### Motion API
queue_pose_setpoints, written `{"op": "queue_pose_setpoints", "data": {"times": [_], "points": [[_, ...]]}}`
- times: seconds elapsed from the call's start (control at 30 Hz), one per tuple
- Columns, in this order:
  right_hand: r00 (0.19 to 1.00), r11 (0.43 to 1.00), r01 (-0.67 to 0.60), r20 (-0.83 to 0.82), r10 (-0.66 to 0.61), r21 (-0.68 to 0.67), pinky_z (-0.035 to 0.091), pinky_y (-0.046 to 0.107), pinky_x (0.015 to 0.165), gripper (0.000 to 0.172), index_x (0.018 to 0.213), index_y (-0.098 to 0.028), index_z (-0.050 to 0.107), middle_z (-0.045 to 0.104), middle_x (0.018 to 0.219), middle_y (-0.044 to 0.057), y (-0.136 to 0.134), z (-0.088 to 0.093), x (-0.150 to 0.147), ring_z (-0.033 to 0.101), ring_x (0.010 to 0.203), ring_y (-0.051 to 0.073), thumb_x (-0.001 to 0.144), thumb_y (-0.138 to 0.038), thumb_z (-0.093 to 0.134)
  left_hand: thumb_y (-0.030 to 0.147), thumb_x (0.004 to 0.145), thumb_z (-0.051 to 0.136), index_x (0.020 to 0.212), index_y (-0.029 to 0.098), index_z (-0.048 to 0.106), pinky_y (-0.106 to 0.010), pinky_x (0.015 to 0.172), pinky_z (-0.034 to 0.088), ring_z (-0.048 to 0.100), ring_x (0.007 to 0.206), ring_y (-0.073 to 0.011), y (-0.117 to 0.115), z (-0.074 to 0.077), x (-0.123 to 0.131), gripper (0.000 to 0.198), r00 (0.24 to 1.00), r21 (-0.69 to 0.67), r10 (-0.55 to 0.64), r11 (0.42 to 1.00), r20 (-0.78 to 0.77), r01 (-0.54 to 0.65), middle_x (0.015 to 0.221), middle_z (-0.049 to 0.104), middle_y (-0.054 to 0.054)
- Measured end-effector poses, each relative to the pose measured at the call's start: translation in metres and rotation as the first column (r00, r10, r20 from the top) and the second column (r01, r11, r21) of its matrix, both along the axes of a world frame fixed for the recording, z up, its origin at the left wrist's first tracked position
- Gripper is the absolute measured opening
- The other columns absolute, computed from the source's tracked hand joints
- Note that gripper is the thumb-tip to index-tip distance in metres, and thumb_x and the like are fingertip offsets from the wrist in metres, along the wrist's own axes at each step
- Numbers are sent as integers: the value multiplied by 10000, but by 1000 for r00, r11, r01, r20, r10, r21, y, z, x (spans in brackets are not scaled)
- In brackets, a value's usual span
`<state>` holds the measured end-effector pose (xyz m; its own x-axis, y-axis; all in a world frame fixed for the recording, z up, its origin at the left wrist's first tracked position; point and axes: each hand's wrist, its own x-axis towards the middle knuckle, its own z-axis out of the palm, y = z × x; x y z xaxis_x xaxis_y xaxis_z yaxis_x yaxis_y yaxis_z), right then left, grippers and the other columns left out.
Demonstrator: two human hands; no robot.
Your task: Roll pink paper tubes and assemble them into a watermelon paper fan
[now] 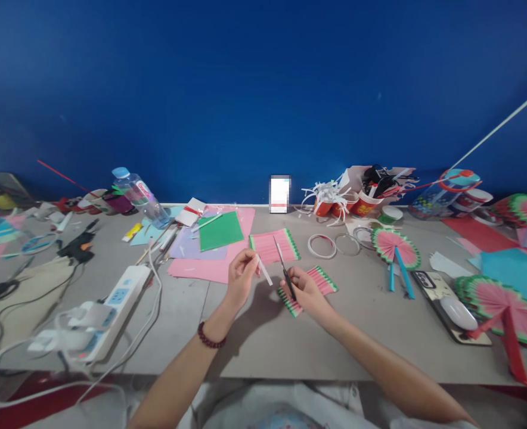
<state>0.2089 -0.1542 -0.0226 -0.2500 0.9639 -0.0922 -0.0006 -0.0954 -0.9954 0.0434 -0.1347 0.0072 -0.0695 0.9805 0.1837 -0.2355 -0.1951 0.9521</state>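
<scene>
— What's in the left hand?
— A white paper strip, pinched at its upper end between thumb and fingertips, just below the frame's centre.
— And the right hand?
— Closed round the scissors, blades pointing up beside the strip, over a pleated pink paper.
— How would the strip handle?
— Featherlight and floppy, I'd judge. It's best pinched near an end.
</scene>
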Motion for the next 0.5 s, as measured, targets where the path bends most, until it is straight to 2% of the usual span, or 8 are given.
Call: {"op": "queue_pose_setpoints", "data": {"times": [0.07,0.1,0.13,0.2,0.27,0.37,0.5], "points": [[978,990,46,197,-72,133,261,211,454,325,691,-215,415,438,532,-63,1,12,8,365,455,79,733,-454,630,347,757,617,672,176,507,-215,499,385,428,498,-81,1,-1,-1,220,999,-30,-5,1000,45,7,574,454,36],[932,973,49,340,-125,225,274,220,472,286,686,-213,444,485,538,-48,0,20,13,395,463,90,731,-423,633,347,757,610,675,177,506,-216,496,387,428,500,-83,2,-1,-1,216,998,-48,-5,999,64,8,578,451,34],[866,947,25,467,-181,321,308,231,517,221,712,-214,494,563,598,-23,0,29,18,457,510,107,734,-387,630,353,759,598,675,178,505,-217,492,388,427,501,-85,2,-1,-2,216,997,-64,-3,998,81,8,582,449,32],[704,905,-16,648,-291,425,345,247,584,160,800,-229,584,668,758,16,2,44,29,558,620,147,726,-364,627,360,756,577,675,176,509,-219,481,388,432,507,-89,2,-1,-2,212,994,-80,0,997,107,8,595,453,24],[576,898,-56,749,-328,437,351,247,599,165,858,-239,620,690,786,21,11,52,40,602,670,164,749,-362,597,349,742,567,688,174,517,-220,477,392,438,510,-92,1,-1,-1,190,991,-84,-1,996,130,12,606,464,20],[364,917,-152,884,-294,368,328,252,559,193,865,-255,642,693,756,15,40,51,59,606,651,176,778,-407,560,328,736,566,714,175,518,-218,482,397,444,496,-88,0,-2,1,161,990,-84,-21,996,140,33,596,474,27],[240,913,-204,922,-304,354,330,260,573,206,909,-230,661,704,940,59,91,34,81,619,782,200,815,-355,527,328,751,562,730,170,522,-212,504,396,456,502,-83,0,-8,2,165,994,-71,-73,994,83,79,604,496,26]]}}
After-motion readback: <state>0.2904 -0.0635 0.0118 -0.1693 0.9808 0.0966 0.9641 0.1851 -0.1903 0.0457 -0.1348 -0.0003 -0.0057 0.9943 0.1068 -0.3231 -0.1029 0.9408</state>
